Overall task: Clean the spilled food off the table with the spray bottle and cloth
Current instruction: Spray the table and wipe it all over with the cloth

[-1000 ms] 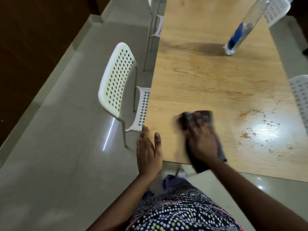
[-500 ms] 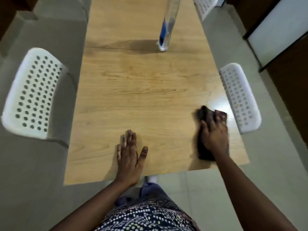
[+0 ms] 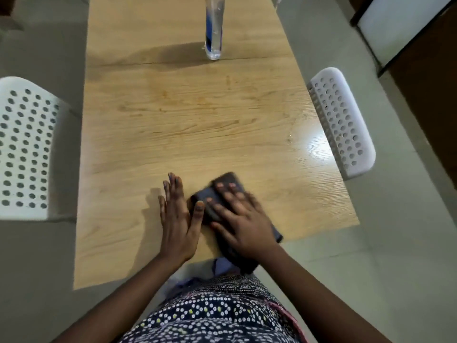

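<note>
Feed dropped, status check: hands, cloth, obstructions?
Right hand flat, pressing cloth at near table edge. Left hand flat on table beside it. Spray bottle upright, far back; nothing obstructing.

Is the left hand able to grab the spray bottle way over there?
Probably, but only with a long stretch. The left hand lies flat by the near edge of the table, the spray bottle stands far up it, and only bare wood lies between them.

Cloth [image 3: 228, 179]: dark, bunched, blurred; on light wood-grain table [image 3: 188, 120] at near edge, 1 end hanging over it. Spray bottle [image 3: 214, 33]: clear, blue tube inside, upright, far centre, well apart from cloth.
</note>
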